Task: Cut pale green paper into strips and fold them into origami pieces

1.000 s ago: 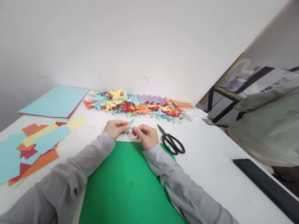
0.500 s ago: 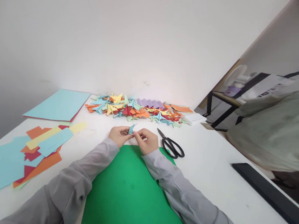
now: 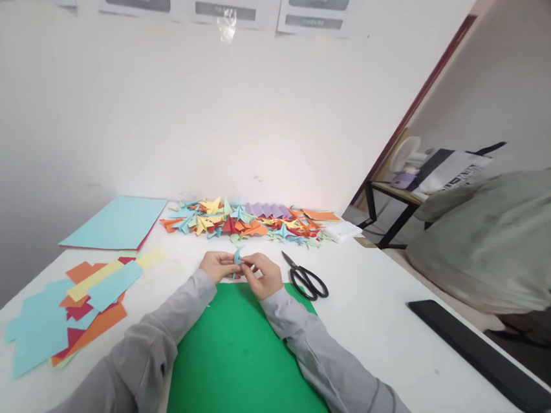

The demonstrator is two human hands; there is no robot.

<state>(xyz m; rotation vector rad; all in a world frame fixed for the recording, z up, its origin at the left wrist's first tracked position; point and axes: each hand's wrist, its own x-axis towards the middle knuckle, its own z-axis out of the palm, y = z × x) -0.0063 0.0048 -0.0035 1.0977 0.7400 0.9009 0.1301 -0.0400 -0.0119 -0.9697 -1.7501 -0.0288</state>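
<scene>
Between the fingertips of both hands is a small folded piece of light blue paper point(image 3: 237, 257), held just past the far edge of a green sheet point(image 3: 241, 359). My left hand point(image 3: 217, 265) pinches it from the left. From the right, my right hand point(image 3: 264, 275) grips it between thumb and fingers. Parts of the paper are hidden by the fingers, so its exact folded shape is hard to make out. Black-handled scissors point(image 3: 305, 276) lie just right of my right hand. Beyond the hands stretches a heap of small folded paper figures point(image 3: 238, 225) in many colours.
Loose coloured paper pieces point(image 3: 77, 303) overlap on the left of the white table point(image 3: 365, 328). A large light blue sheet point(image 3: 116, 223) lies behind them by the wall. A long black bar point(image 3: 479, 352) rests along the right edge. Someone in a pale green garment point(image 3: 484, 245) is at the right.
The folded blue paper has been turned to stand more upright between my fingers. The view has tilted up, bringing printed sheets on the wall into sight.
</scene>
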